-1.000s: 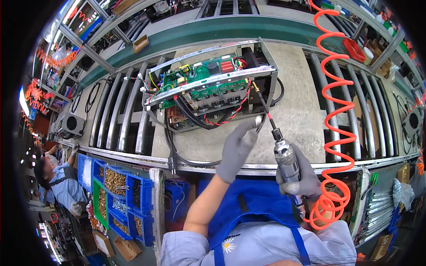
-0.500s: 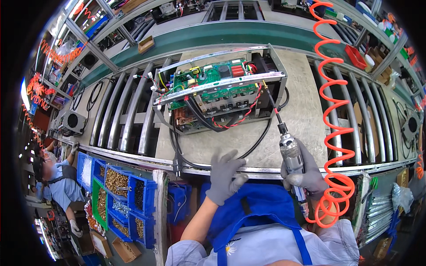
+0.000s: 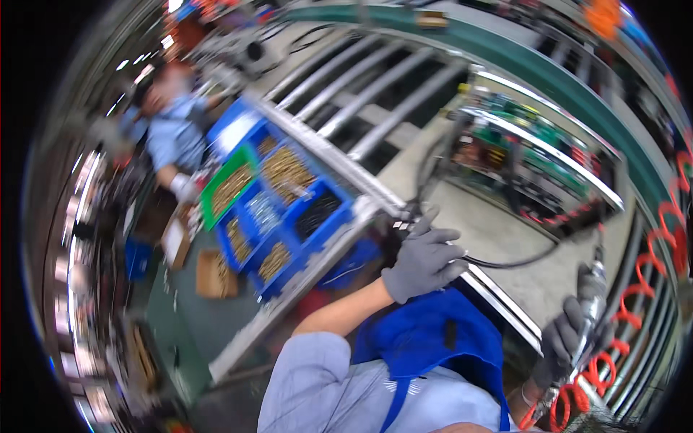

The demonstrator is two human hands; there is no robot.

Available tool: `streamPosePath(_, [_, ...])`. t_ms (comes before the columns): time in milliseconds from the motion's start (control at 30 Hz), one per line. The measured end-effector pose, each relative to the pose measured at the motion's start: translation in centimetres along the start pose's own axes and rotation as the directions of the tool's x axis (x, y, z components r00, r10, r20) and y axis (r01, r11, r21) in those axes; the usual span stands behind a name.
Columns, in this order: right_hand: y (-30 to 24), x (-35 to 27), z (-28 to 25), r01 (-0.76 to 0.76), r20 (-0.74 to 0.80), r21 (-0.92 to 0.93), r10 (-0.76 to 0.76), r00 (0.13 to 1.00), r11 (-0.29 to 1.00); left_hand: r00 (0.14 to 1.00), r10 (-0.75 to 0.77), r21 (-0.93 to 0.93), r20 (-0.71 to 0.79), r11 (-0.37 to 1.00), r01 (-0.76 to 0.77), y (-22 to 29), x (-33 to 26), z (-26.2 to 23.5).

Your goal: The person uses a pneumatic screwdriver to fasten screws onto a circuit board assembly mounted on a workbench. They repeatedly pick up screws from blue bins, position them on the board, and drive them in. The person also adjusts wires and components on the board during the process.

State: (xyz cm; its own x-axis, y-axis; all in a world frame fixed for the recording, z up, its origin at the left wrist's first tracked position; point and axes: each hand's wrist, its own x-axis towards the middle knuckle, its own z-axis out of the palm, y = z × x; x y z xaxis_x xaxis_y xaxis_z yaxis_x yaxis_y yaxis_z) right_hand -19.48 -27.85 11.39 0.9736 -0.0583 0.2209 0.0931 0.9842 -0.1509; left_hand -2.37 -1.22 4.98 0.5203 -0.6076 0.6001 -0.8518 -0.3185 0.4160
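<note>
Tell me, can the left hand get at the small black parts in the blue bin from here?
Probably yes: the left hand is just right of the blue bin, and the small black parts lie uncovered. It would have to cross the pale beam between. Whether it holds anything is unclear.

Pale worktop (image 3: 476,224) beside metal rollers (image 3: 406,107), open metal chassis (image 3: 538,141) with green circuit boards (image 3: 523,115), looping black cable (image 3: 505,266)

From the wearer's head, a wide fisheye looks steeply down, slightly askew: close above the blue apron (image 3: 433,332) at lower centre, with rollers (image 3: 404,112) slanting farther off across the upper middle.
</note>
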Motion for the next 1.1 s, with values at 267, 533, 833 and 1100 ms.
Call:
streamPosePath(267, [2.3, 0.8, 2.8, 0.128, -0.104, -0.003, -0.127, 0.986, 0.992, 0.961, -0.162, 0.425, -0.223, 0.871, 0.245, -8.3, -4.1, -13.0])
streamPosePath(533, [0.8, 0.5, 1.0, 0.108, -0.124, 0.062, -0.099, 0.987, 0.992, 0.398, -0.89, 0.614, -0.222, 0.19, 0.767, -15.7, -10.4, -27.6])
streamPosePath(833, [0.8, 0.5, 0.6, 0.133, -0.114, 0.067, -0.125, 0.986, 0.989, 0.505, -0.857, 0.935, -0.105, 0.088, 0.343, -19.9, -12.5, -24.5])
streamPosePath(1100, [1.6, 1.0, 1.8, 0.112, -0.087, 0.036, -0.108, 0.99, 0.993, 0.539, -0.822, 0.695, -0.183, 0.28, 0.663, -21.2, -14.0, -27.3])
